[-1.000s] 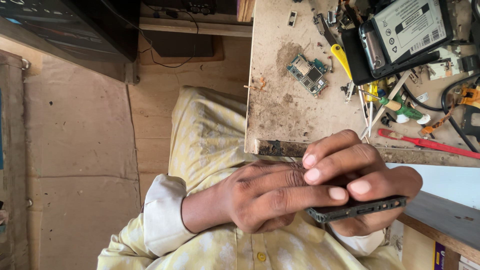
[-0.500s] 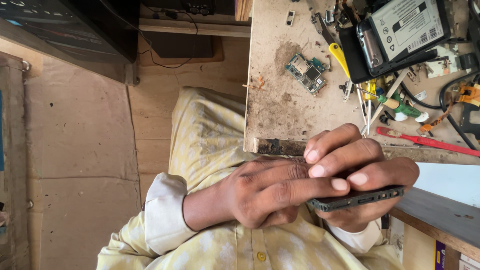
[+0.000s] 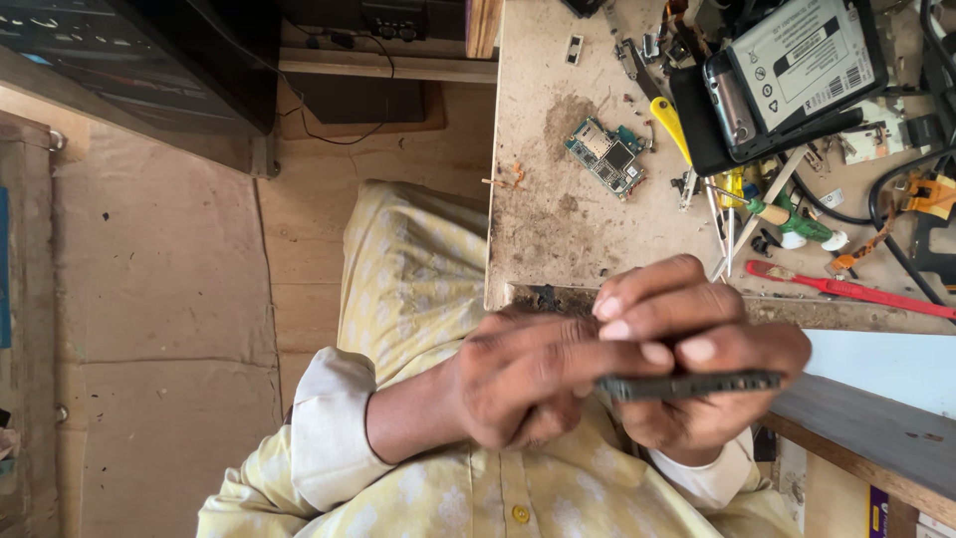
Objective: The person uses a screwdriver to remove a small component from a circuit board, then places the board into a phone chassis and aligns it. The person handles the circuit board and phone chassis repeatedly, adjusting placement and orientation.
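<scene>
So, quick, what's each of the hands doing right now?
Left hand: closed, gripping the thin dark device.
Right hand: closed around the same device.

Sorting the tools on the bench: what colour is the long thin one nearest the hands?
Red: the long thin tool shows best in the head view.

Pale yellow shirt with faint white floral print, buttoned front placket with small yellow button, long sleeves ending in plain white cuffs, two bare hands
</scene>
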